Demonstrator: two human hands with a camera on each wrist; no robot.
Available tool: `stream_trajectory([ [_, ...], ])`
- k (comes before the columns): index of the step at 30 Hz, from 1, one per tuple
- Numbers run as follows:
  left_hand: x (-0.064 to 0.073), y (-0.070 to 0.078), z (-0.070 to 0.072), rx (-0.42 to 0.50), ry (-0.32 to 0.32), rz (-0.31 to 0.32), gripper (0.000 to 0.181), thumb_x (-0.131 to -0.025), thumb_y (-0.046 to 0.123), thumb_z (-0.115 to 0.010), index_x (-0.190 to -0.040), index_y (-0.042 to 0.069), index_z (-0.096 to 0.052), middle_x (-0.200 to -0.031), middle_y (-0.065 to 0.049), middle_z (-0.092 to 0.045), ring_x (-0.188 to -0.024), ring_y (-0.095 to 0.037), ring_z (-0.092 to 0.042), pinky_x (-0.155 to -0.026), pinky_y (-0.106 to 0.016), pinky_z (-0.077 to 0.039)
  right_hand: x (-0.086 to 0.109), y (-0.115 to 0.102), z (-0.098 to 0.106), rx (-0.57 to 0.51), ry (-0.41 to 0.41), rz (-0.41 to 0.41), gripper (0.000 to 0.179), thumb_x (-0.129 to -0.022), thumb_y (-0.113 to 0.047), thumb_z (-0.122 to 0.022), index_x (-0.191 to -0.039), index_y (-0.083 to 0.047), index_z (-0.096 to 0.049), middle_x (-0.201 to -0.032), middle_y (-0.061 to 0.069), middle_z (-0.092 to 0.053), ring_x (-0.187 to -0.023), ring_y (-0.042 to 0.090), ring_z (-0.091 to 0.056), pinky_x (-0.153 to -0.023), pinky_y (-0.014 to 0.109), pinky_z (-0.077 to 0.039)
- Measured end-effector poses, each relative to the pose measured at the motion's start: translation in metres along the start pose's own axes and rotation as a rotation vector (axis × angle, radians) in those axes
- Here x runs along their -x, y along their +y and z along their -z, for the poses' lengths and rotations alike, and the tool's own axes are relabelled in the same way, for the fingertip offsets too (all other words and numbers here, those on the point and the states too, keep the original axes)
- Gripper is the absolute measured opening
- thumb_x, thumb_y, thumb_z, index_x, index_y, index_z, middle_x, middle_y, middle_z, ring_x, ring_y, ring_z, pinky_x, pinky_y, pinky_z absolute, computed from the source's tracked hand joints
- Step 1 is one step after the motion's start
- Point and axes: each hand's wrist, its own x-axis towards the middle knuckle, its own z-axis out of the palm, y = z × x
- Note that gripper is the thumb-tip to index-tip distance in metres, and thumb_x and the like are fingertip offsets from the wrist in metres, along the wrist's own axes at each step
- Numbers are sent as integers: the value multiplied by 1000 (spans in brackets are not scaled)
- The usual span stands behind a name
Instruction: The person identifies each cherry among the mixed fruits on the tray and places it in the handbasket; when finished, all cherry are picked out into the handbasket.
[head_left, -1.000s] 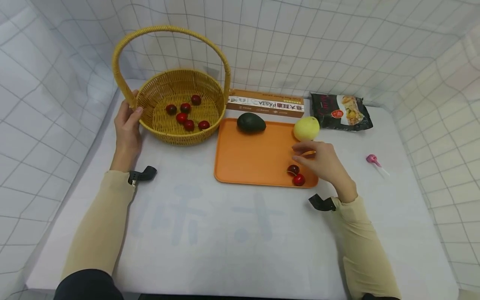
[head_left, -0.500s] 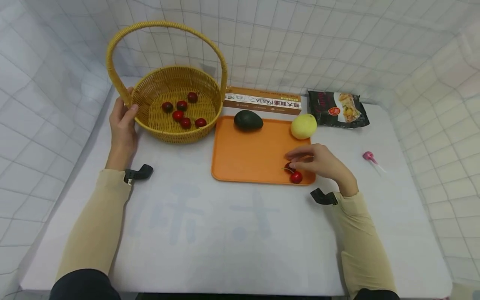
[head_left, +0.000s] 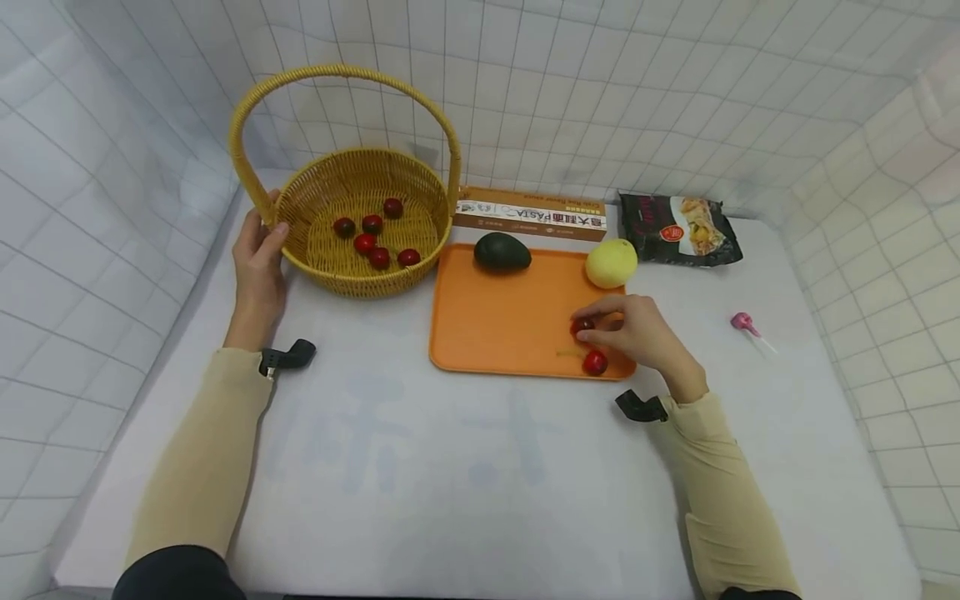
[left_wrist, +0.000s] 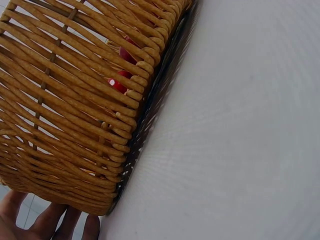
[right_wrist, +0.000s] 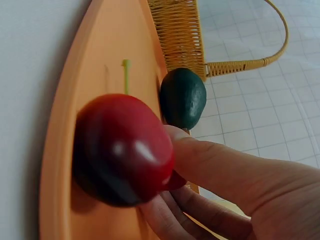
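Note:
My left hand (head_left: 258, 258) grips the left side of a yellow wicker basket (head_left: 363, 285), thumb at the rim beside the handle's foot. In the left wrist view its fingertips press against the woven wall (left_wrist: 60, 115). Several dark red cherries (head_left: 365, 243) lie inside the basket. Over the right end of an orange tray (head_left: 502, 321), my right hand (head_left: 637, 333) pinches a cherry (head_left: 582, 326) between thumb and fingers. A second cherry (head_left: 595, 362) with a green stem lies on the tray just in front; in the right wrist view this cherry (right_wrist: 122, 150) mostly hides the pinched one.
On the tray's back edge lie a dark green avocado (head_left: 502, 252) and a round yellow fruit (head_left: 611, 263). Behind it stand a pasta box (head_left: 531, 213) and a black food packet (head_left: 678, 231). A pink lollipop (head_left: 744, 322) lies at the right. Grid-patterned white sheeting encloses the table.
My right hand has come down onto the rear cherry and its thumb and fingers have closed on it. The left hand keeps its hold on the basket. The head view has shifted slightly.

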Motion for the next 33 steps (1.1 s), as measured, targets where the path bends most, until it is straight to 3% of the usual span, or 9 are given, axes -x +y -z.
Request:
stream_trajectory([
  [6, 2, 1, -1, -9, 10, 2, 50, -99, 16, -66, -149, 13, -60, -148, -11, -58, -138, -24, -49, -116, -28, -32, 1, -1, -4, -34, 24, -17, 29, -91, -21, -85, -118, -15, -80, -108, 3, -79, -103, 22, -71, -92, 48, -59],
  [18, 4, 1, -1, -17, -5, -29, 50, -100, 14, -62, -149, 10, -58, -147, -13, -58, -138, -27, -49, -115, -27, -35, 0, -1, -13, -14, 163, 6, 29, -89, -18, -86, -117, -14, -81, -101, 4, -78, -94, 21, -71, -85, 45, -58],
  [26, 5, 4, 4, -42, 4, -20, 50, -101, 18, -62, -150, 14, -59, -152, -12, -55, -141, -25, -47, -121, -34, -28, -4, -4, -17, -131, 126, -4, 30, -91, -20, -84, -120, -12, -80, -112, 8, -79, -106, 23, -72, -93, 46, -59],
  [33, 6, 3, 4, -53, -9, -11, 52, -102, 19, -61, -153, 13, -55, -155, -11, -53, -142, -24, -46, -120, -31, -29, 0, -11, -18, -145, 109, -17, 29, -93, -20, -83, -121, -14, -79, -119, 5, -77, -108, 21, -72, -95, 41, -59],
])
